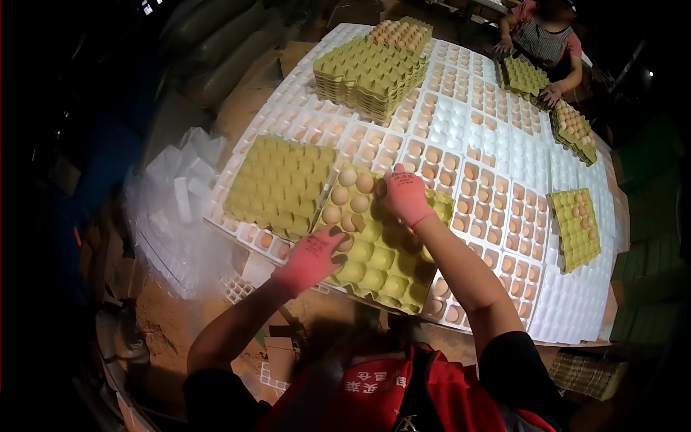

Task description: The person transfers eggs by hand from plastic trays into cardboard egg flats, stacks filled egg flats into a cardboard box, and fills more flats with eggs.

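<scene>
A yellow-green pulp egg tray [392,285] lies in front of me, with several brown eggs [340,195] in its far-left cups. My left hand [311,261], in a pink glove with dark fingertips, is at the tray's left edge, its fingers curled round an egg [345,243]. My right hand [407,196], also gloved, is over the tray's far part with its fingers bent down. Beside those fingers an egg shows in part; what they hold is hidden. To the left lies a second pulp tray [279,183] with no eggs showing.
White egg trays [491,198], many filled with eggs, cover the table. A tall stack of pulp trays [371,72] stands at the back. Pulp trays with eggs [574,129] lie on the right. Another person [543,39] handles trays across the table. Clear plastic wrap [173,209] hangs at left.
</scene>
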